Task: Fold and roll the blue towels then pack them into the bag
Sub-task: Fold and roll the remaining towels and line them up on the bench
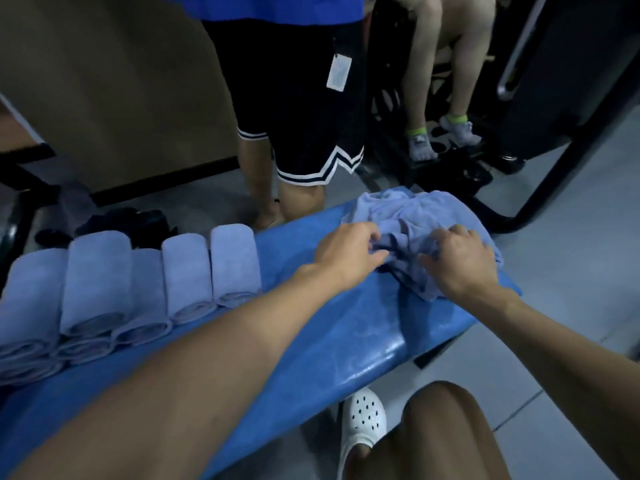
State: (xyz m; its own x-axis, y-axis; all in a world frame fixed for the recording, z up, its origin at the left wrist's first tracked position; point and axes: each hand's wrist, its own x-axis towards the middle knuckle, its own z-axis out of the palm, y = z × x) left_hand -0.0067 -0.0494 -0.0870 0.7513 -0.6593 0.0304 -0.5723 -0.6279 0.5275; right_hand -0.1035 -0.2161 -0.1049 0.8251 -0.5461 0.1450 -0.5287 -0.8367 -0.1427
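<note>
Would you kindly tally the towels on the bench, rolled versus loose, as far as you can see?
rolled towels: 7 (the left stack is hard to separate)
loose heap: 1, gripped by the left hand and the right hand
Total: 8

A glossy blue desk (346, 341) runs across the middle. At twelve o'clock stands a person in dark white-trimmed shorts (294, 98). At six o'clock a white perforated clog (363, 420) rests on the grey floor (571, 271).
</note>
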